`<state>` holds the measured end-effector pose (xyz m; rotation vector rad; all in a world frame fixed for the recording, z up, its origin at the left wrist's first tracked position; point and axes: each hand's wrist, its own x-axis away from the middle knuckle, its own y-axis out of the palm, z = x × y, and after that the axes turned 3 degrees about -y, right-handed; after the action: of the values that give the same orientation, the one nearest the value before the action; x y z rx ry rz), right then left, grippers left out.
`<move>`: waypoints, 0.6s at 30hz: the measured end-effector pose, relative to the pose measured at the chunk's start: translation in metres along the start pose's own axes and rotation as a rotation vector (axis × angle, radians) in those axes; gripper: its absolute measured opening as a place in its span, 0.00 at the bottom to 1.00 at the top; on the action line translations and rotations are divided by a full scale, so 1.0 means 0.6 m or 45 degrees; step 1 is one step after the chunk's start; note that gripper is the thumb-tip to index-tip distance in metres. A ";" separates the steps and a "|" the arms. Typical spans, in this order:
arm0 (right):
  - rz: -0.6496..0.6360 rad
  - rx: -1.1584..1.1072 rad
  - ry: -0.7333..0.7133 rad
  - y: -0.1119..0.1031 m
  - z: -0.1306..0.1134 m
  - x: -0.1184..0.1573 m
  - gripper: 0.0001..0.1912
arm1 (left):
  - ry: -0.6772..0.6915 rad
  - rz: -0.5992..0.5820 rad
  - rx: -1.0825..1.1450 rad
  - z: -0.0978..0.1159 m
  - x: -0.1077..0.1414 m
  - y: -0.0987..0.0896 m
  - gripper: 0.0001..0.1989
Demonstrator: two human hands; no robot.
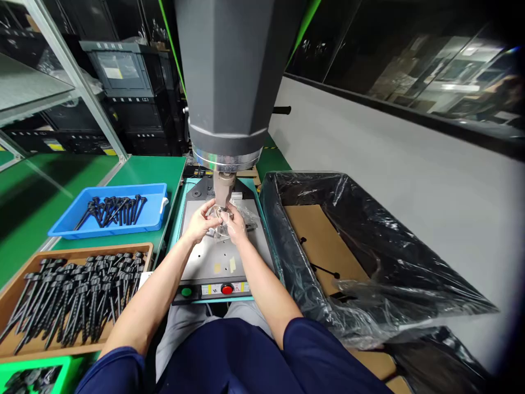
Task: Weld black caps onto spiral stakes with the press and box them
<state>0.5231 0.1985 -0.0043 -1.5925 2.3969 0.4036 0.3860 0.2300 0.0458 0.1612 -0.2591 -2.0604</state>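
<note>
Clear plastic sits between left hand and right hand, fingers curled, grip unclear; panel labels are illegible.

Dark grey across the machine head, silver on the ring beneath, bright green along the thin edge strips. Dull grey-beige on the horn; colourless and see-through in the clear plastic just below. Pale grey on the work plate, broken by pale yellow tape patches. Green on one button, red on the next button, yellow and white on the label strip. Plain green over the tabletop. Bright blue for the shallow tray, orange-brown for the larger tray, black for the rods in both. Vivid green for the bin, black for the plastic liner, tan for the cardboard. Plain navy on the shirt.
</note>
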 end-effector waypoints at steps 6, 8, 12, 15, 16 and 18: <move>-0.047 -0.076 0.020 -0.007 0.010 0.022 0.36 | -0.013 -0.010 -0.116 0.003 0.009 0.001 0.42; -0.059 -0.070 0.033 -0.012 0.017 0.032 0.39 | -0.014 0.000 -0.104 0.000 0.010 0.002 0.40; -0.101 0.030 -0.028 -0.024 0.018 0.039 0.38 | 0.035 -0.001 -0.048 -0.010 0.010 0.004 0.38; -0.138 0.142 -0.088 -0.030 0.001 0.025 0.33 | 0.037 0.014 0.004 -0.013 0.009 0.005 0.39; -0.146 0.176 -0.089 -0.030 -0.006 0.018 0.32 | 0.031 0.022 0.022 -0.013 0.009 0.005 0.40; -0.157 0.233 -0.068 -0.028 -0.021 0.003 0.27 | 0.021 0.037 0.062 -0.011 0.007 0.005 0.41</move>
<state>0.5372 0.1862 0.0052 -1.6147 2.2121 0.1947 0.3879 0.2243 0.0404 0.2029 -0.3003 -2.0237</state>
